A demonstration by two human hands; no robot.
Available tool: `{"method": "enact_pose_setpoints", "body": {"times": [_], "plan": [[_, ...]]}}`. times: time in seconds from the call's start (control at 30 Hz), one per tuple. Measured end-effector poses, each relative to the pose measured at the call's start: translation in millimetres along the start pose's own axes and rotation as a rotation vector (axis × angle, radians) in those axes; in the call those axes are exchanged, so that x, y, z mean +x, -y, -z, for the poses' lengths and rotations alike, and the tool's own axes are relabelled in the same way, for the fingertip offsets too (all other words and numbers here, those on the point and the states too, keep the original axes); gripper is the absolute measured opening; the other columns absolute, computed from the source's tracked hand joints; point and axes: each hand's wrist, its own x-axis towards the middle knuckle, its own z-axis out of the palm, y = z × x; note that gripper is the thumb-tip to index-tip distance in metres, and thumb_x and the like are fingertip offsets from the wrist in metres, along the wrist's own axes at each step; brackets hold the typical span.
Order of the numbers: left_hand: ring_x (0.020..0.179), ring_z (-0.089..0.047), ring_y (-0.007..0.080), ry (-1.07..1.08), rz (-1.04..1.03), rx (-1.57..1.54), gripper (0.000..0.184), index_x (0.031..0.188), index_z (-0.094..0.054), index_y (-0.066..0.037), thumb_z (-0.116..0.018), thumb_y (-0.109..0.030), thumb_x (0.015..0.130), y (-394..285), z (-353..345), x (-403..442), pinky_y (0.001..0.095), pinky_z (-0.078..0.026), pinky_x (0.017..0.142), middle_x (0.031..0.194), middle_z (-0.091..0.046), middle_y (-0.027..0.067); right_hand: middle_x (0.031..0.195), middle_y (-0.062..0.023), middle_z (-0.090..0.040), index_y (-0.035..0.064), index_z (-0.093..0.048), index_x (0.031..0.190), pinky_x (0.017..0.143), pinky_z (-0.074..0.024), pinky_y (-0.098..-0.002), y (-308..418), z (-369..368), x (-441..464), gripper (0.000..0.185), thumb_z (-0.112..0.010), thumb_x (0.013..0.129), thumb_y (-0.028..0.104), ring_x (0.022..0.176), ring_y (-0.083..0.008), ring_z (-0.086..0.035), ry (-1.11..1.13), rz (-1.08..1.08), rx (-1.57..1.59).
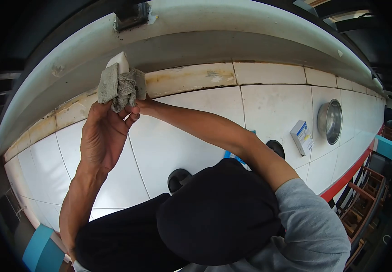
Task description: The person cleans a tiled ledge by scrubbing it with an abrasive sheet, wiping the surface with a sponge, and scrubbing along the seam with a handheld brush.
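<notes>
A crumpled grey cloth (125, 88) is held up near the base of the wall, folded around a white block-like piece (118, 61) whose top pokes out. My left hand (101, 136) is closed on the cloth from below, palm side showing, with its fingertips curled at the lower edge. My right hand (144, 105) reaches in from the right behind the same cloth. Its fingers are mostly covered, so their grip does not show. Just behind the cloth runs a tiled ledge (191, 80) with brownish stains.
On the white tiled floor (182, 120) stand a metal bowl (330, 121) and a white-and-blue box (302, 138). A blue packet (235, 157) lies partly hidden beside me. Black footwear (177, 179) shows below my arms. A dark bracket (131, 17) juts from the wall; wooden chairs (363, 199) stand right.
</notes>
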Motion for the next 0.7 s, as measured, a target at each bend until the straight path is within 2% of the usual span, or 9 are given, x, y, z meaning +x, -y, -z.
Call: {"method": "enact_pose_setpoints", "body": {"times": [0.07,0.13,0.17,0.2,0.33,0.47,0.6,0.67,0.7], "plan": [[0.100,-0.057,0.0180,0.010,-0.026,-0.023,0.036,0.124,-0.053,-0.008,-0.060,-0.027,0.094,-1,-5,-3,0.0353,-0.048,0.091,0.119,-0.060,0.0074,0.084,-0.0221,-0.068,-0.0033,-0.067,0.094,0.078,-0.0517,-0.0459,42,20,10,0.020,-0.064,0.077,0.008,0.083,-0.0395,-0.065,0.185,-0.159,0.206],[0.097,-0.061,0.0220,0.000,-0.047,-0.009,0.037,0.120,-0.056,-0.004,-0.058,-0.031,0.095,-4,-11,-1,0.0368,-0.046,0.093,0.117,-0.060,0.0109,0.087,-0.0206,-0.069,-0.0025,-0.068,0.099,0.077,-0.0524,-0.0428,122,93,19,0.022,-0.064,0.080,0.008,0.083,-0.0377,-0.066,0.258,-0.155,-0.317],[0.096,-0.062,0.0222,0.007,-0.047,0.002,0.036,0.119,-0.057,-0.004,-0.058,-0.031,0.095,-4,-12,2,0.0363,-0.046,0.092,0.116,-0.061,0.0111,0.090,-0.0199,-0.070,-0.0031,-0.068,0.101,0.076,-0.0527,-0.0390,127,130,18,0.022,-0.063,0.083,0.009,0.083,-0.0353,-0.067,0.282,-0.202,-0.345],[0.096,-0.062,0.0222,0.007,-0.056,-0.001,0.036,0.119,-0.057,-0.004,-0.058,-0.031,0.095,-5,-13,5,0.0363,-0.046,0.092,0.116,-0.061,0.0111,0.089,-0.0197,-0.070,-0.0039,-0.068,0.103,0.075,-0.0524,-0.0357,125,170,12,0.023,-0.063,0.084,0.009,0.082,-0.0331,-0.068,0.182,-0.135,-0.381],[0.095,-0.063,0.0218,0.027,-0.016,-0.008,0.033,0.115,-0.058,-0.005,-0.058,-0.032,0.095,1,-12,16,0.0359,-0.046,0.090,0.112,-0.062,0.0113,0.097,-0.0208,-0.071,-0.0027,-0.068,0.112,0.083,-0.0526,-0.0336,125,377,1,0.031,-0.063,0.086,0.011,0.089,-0.0262,-0.070,-0.122,-0.257,-0.804],[0.095,-0.063,0.0212,-0.013,0.068,0.011,0.032,0.112,-0.058,-0.006,-0.060,-0.032,0.094,13,-10,27,0.0352,-0.046,0.088,0.112,-0.062,0.0115,0.093,-0.0219,-0.071,0.0010,-0.070,0.110,0.082,-0.0529,-0.0413,89,519,12,0.030,-0.061,0.085,0.016,0.087,-0.0359,-0.070,-0.309,-0.359,-1.289],[0.094,-0.063,0.0207,-0.056,0.109,0.020,0.033,0.112,-0.057,-0.005,-0.061,-0.032,0.093,18,-10,31,0.0345,-0.046,0.088,0.111,-0.062,0.0111,0.090,-0.0224,-0.071,0.0025,-0.070,0.106,0.079,-0.0523,-0.0453,53,468,15,0.028,-0.061,0.083,0.015,0.086,-0.0407,-0.068,-0.396,-0.453,-1.411],[0.093,-0.063,0.0205,-0.053,0.110,0.030,0.032,0.111,-0.056,-0.006,-0.061,-0.032,0.093,15,-15,32,0.0348,-0.046,0.087,0.111,-0.061,0.0109,0.086,-0.0240,-0.068,-0.0048,-0.066,0.094,0.073,-0.0511,-0.0493,53,390,10,0.018,-0.057,0.081,0.004,0.079,-0.0428,-0.066,-0.226,-0.222,-1.306],[0.092,-0.064,0.0205,-0.080,0.101,0.025,0.031,0.110,-0.056,-0.006,-0.061,-0.031,0.093,14,-16,31,0.0351,-0.046,0.087,0.111,-0.061,0.0109,0.086,-0.0242,-0.067,-0.0045,-0.065,0.095,0.073,-0.0510,-0.0490,62,346,5,0.018,-0.058,0.079,0.002,0.080,-0.0415,-0.065,-0.161,-0.201,-1.240]]}}
